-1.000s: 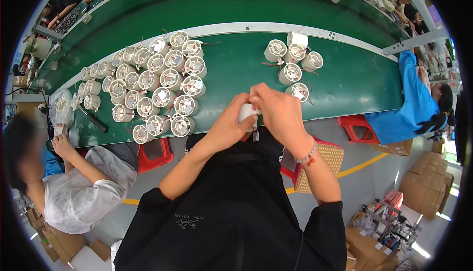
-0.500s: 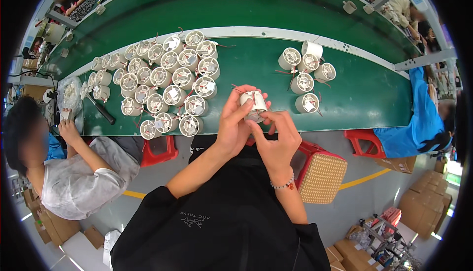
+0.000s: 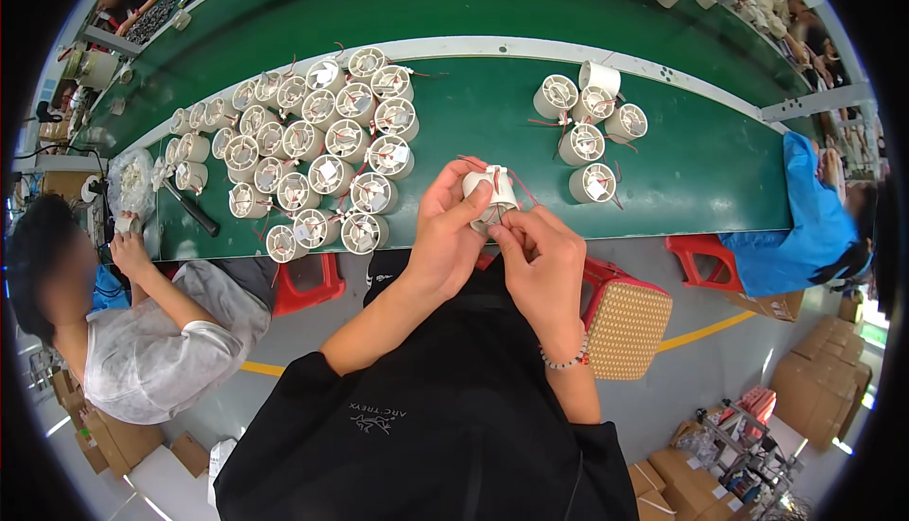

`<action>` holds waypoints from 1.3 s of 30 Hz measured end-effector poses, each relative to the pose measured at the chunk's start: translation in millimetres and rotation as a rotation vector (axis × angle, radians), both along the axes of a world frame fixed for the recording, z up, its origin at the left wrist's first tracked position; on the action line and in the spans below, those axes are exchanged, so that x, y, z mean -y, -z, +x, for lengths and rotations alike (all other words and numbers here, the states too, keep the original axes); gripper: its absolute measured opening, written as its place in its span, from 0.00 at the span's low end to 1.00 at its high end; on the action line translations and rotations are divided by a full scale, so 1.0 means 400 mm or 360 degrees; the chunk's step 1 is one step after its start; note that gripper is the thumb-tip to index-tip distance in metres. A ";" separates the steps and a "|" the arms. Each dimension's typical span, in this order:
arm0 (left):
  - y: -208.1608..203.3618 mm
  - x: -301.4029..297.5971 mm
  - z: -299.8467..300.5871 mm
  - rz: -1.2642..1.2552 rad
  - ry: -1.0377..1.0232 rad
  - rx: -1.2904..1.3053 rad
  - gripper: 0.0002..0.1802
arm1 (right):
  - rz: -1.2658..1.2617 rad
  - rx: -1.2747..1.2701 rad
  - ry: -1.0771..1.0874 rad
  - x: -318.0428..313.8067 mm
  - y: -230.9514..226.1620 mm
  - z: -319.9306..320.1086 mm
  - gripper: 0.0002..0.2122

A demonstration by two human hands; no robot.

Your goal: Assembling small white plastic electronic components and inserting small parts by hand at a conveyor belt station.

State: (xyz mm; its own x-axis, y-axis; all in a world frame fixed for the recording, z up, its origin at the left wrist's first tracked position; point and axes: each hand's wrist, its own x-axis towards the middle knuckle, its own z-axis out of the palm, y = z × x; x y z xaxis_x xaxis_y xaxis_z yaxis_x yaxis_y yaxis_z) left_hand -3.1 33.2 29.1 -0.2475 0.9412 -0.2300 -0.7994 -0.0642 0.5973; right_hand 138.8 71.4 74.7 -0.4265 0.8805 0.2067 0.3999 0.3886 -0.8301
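Observation:
My left hand (image 3: 449,237) is wrapped round a white cylindrical plastic housing (image 3: 498,187), thumb across its side. Red wires come out at the top of this housing, and one loops down its right side toward my right hand (image 3: 544,261). The thumb and index finger of my right hand are pinched together at the lower open end, where thin wires (image 3: 493,211) run to the fingertips. Those fingertips partly hide what they hold. Both hands are just above the near edge of the green table (image 3: 473,109).
Several similar white housings with red wires (image 3: 331,176) stand in a cluster at left, and a smaller group (image 3: 580,144) at right. A black-handled tool (image 3: 199,211) lies near a clear plastic bag (image 3: 133,180). A co-worker (image 3: 161,332) sits at left; a woven-top stool (image 3: 628,330) stands at right.
My right hand has shifted slightly, its fingers drawn closer together at the housing's lower end. A red wire now loops out to the housing's right. The view has moved slightly.

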 end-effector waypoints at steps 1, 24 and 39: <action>0.000 0.001 -0.003 -0.0025 0.0028 0.0016 0.16 | 0.0065 0.0043 -0.0007 -0.001 0.001 -0.001 0.07; -0.183 -0.052 -0.117 -0.0193 0.0211 -0.0096 0.35 | 0.0689 -0.0411 -0.0155 -0.068 0.017 0.020 0.12; -0.062 -0.542 -1.035 -0.1062 0.0588 -0.1689 0.23 | 0.0540 -0.0253 0.0787 -0.133 0.076 0.215 0.09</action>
